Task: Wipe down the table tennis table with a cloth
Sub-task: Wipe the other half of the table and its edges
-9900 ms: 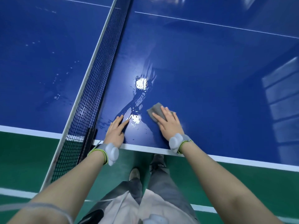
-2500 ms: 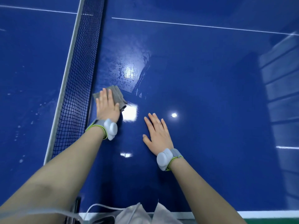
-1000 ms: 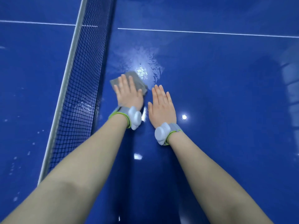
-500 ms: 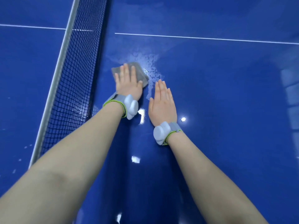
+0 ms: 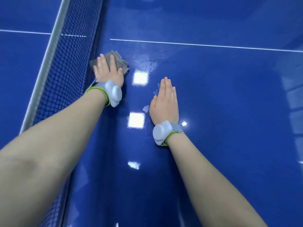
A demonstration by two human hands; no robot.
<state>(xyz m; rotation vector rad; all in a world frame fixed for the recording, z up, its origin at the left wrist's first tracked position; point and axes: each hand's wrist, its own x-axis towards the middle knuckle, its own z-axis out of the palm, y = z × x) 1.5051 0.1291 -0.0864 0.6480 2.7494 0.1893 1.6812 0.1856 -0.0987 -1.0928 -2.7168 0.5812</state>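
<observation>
A grey folded cloth (image 5: 122, 62) lies on the glossy blue table tennis table (image 5: 221, 104), right beside the net. My left hand (image 5: 109, 72) presses flat on the cloth with fingers spread over it. My right hand (image 5: 165, 99) rests palm down on the bare wet surface to the right and nearer to me, fingers together, holding nothing. Both wrists wear grey bands with white pods.
The dark net (image 5: 65, 76) with its white top tape runs diagonally along the left, touching distance from the cloth. A white centre line (image 5: 205, 45) crosses the table beyond my hands. Ceiling lights reflect off the wet patch between my hands.
My left hand slid the cloth left toward the net and slightly farther away. My right hand stayed flat on the table, now farther apart from the left.
</observation>
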